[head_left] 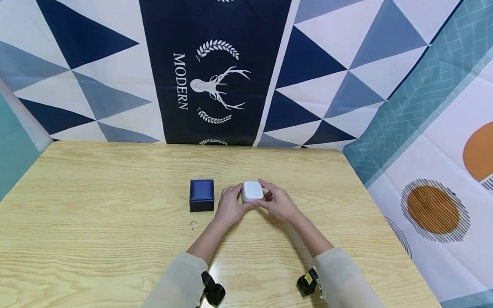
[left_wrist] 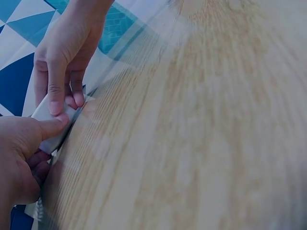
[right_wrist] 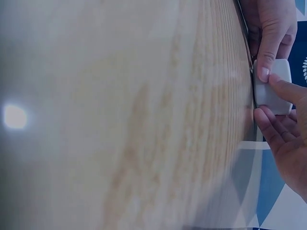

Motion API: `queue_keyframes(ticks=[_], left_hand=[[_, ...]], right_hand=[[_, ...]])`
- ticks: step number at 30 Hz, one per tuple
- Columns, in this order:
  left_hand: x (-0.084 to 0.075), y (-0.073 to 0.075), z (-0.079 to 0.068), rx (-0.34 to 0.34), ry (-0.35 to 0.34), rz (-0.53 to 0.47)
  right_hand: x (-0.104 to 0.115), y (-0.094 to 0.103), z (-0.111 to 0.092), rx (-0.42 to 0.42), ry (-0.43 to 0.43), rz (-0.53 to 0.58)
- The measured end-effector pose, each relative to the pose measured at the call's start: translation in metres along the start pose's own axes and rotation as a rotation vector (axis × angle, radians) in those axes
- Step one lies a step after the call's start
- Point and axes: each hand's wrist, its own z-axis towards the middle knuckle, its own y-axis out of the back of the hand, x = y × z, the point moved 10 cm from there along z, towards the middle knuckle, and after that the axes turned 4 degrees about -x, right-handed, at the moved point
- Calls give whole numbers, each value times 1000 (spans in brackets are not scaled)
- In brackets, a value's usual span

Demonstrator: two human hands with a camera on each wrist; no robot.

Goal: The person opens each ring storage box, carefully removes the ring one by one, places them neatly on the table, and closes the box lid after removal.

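A small white box (head_left: 252,191) with rounded corners sits near the middle of the wooden table, between both hands. My left hand (head_left: 229,204) grips its left side, thumb on the near face. On the opposite side my right hand (head_left: 280,204) holds it with curled fingers, and its thumb also presses the near face. In the left wrist view the two thumbs meet on the white box (left_wrist: 44,111); the right wrist view shows the same hold on the box (right_wrist: 273,91). Left of the left hand stands a dark blue cushioned-top box (head_left: 201,191), with a thin ring (head_left: 193,225) lying in front of it.
The wooden table (head_left: 102,239) extends widely to the left of the hands. A patterned cloth (head_left: 216,93) hangs behind its back edge, and another printed cloth (head_left: 447,181) lines the right side. Wrist cameras (head_left: 213,290) are strapped at the sleeves.
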Motion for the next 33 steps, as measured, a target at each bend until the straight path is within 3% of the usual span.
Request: queue_keyframes(ticks=[33], left_hand=[[3, -4, 0, 1, -7, -8]], right_hand=[[-20, -3, 4, 22, -51, 144]])
